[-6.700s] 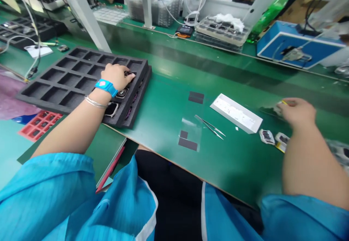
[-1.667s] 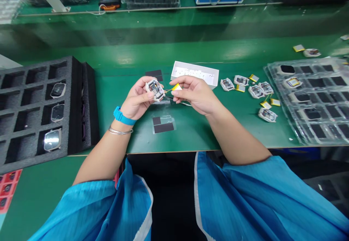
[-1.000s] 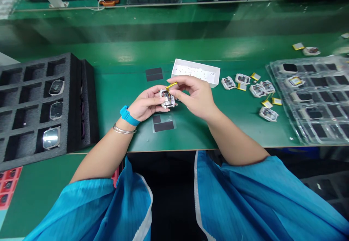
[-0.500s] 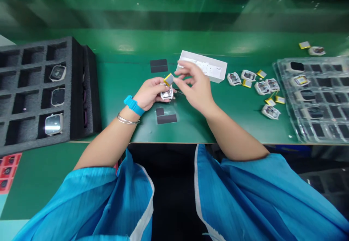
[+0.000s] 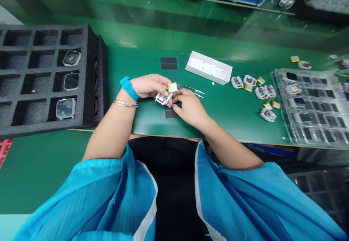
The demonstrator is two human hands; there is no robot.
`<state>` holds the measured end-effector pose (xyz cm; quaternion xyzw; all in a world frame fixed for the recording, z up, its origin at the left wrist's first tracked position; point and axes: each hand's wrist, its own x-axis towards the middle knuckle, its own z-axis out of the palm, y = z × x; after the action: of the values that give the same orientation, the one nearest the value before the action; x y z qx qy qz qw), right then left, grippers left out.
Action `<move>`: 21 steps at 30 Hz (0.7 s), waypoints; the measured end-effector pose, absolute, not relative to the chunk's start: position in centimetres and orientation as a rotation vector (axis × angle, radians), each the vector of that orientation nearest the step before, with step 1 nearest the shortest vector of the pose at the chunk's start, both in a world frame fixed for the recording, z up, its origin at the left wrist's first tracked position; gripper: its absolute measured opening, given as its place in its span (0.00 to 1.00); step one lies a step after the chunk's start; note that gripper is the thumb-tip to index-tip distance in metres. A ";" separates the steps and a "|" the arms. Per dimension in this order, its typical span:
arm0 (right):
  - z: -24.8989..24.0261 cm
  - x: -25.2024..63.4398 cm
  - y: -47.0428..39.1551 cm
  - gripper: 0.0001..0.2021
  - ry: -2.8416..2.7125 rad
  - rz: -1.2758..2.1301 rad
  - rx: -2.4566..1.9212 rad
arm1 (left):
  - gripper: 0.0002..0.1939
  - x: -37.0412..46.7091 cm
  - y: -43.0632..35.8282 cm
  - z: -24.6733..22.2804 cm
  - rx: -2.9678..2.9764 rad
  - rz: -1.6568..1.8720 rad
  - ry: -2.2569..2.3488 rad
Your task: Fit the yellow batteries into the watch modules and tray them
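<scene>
My left hand (image 5: 152, 86) is closed on a white watch case (image 5: 163, 98), whose open inside faces up. A small battery with yellow edges and a white face (image 5: 172, 87) stands over the case's upper right side, by my left fingertips. My right hand (image 5: 188, 107) has its fingers bent at the right edge of the case; thumb and index come close together there, and what they hold is too small to tell. Metal tweezers (image 5: 192, 89) point to the right from behind my right hand. Under the hands lies a dark sticker sheet (image 5: 171, 113).
A black foam tray (image 5: 84, 77) with watches stands at the left. Behind the hands are a dark sheet (image 5: 168, 63) and a white box (image 5: 208, 68) of small white pieces. Open watch cases (image 5: 261, 93) with batteries and clear plastic trays (image 5: 286, 106) lie at the right.
My right hand has come down from above the battery to the case's right edge. The battery now shows a white face instead of a grey one. The camera view has shifted.
</scene>
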<state>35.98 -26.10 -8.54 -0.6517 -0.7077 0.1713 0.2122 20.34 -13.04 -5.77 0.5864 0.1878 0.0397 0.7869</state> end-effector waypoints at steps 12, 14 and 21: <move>-8.7 36.2 -25.0 0.01 -1.858 0.548 -1.833 | 0.08 20.5 -12.8 -6.6 1.206 0.085 0.473; -8.8 36.1 -25.0 0.02 -1.883 0.531 -1.841 | 0.08 20.6 -13.0 -6.4 1.208 0.151 0.529; -9.2 35.8 -26.7 0.06 -1.991 0.492 -1.733 | 0.10 20.5 -12.9 -6.4 1.246 0.184 0.528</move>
<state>35.81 -26.73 -9.22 -0.6286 -0.7223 0.1784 0.2265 20.46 -12.91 -6.40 0.5758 0.2438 0.0849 0.7758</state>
